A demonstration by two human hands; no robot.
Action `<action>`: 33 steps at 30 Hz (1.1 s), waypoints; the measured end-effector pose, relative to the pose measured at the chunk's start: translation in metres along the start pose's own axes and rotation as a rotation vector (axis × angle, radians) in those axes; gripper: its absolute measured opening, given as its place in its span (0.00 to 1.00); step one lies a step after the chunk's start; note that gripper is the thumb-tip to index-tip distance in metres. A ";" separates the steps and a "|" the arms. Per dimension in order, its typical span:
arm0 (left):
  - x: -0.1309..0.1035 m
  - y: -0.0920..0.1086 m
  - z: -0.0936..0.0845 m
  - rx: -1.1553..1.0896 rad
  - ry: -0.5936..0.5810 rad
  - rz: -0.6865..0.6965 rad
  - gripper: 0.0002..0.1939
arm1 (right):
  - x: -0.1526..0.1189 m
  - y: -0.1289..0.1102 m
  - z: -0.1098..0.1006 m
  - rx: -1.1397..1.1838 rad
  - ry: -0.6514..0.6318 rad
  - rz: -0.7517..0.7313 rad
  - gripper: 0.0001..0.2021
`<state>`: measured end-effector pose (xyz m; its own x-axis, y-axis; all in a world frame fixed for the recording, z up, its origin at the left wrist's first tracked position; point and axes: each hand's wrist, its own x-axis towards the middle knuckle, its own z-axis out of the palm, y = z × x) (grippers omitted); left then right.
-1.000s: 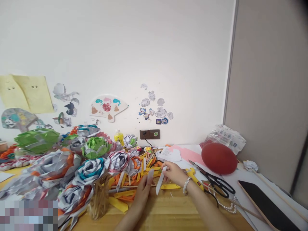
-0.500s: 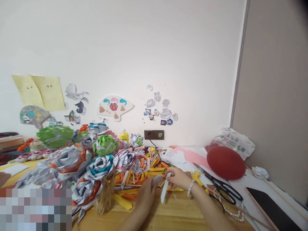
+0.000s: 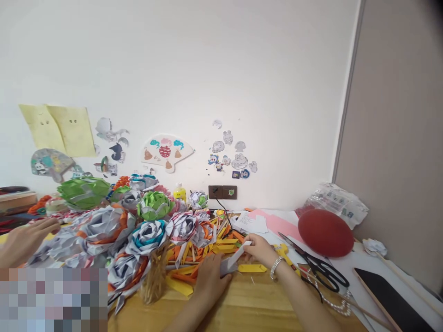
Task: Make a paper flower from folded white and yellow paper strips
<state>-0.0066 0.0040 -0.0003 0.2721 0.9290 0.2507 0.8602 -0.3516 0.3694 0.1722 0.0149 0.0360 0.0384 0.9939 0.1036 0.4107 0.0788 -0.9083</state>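
My left hand (image 3: pixel 210 275) is closed on a rolled grey-white paper piece (image 3: pixel 225 266) just above the wooden table (image 3: pixel 242 302). To its right, my right hand (image 3: pixel 258 250) pinches the upper end of a white paper strip (image 3: pixel 238 255), whose lower end meets the rolled piece. A silvery bracelet (image 3: pixel 276 268) circles my right wrist. Behind both hands lies a heap of orange and yellow paper strips (image 3: pixel 194 258), and a flat yellow strip (image 3: pixel 252 268) rests just under my right hand.
Folded paper flowers (image 3: pixel 147 236) and a straw bundle (image 3: pixel 152 281) stand left. Black scissors (image 3: pixel 323 273), a yellow glue gun (image 3: pixel 284 253), a red balloon-like object (image 3: pixel 325 233) and a phone (image 3: pixel 387 295) lie right. Another person's hand (image 3: pixel 26 240) reaches in at far left.
My left hand has turned and shifted slightly down with the rolled piece. The strip in my right hand now slants against it. The other person's hand has come further in at left.
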 end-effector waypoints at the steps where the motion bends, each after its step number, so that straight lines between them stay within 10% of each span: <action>1: 0.000 0.000 -0.001 -0.011 -0.001 -0.009 0.23 | 0.002 0.002 0.001 0.006 0.032 -0.005 0.04; 12: 0.009 -0.012 0.000 0.142 0.299 0.012 0.34 | 0.003 0.029 0.030 -0.334 0.018 -0.187 0.09; 19: 0.005 -0.010 0.003 0.171 0.136 0.371 0.23 | -0.009 -0.004 0.017 -0.455 -0.076 -0.194 0.11; 33: 0.015 -0.017 0.017 0.229 0.157 0.320 0.24 | -0.030 0.005 -0.159 -0.710 0.302 0.279 0.09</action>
<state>-0.0100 0.0256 -0.0184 0.4875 0.7420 0.4601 0.8212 -0.5687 0.0469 0.3181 -0.0266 0.0923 0.4266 0.8979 0.1084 0.8248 -0.3370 -0.4541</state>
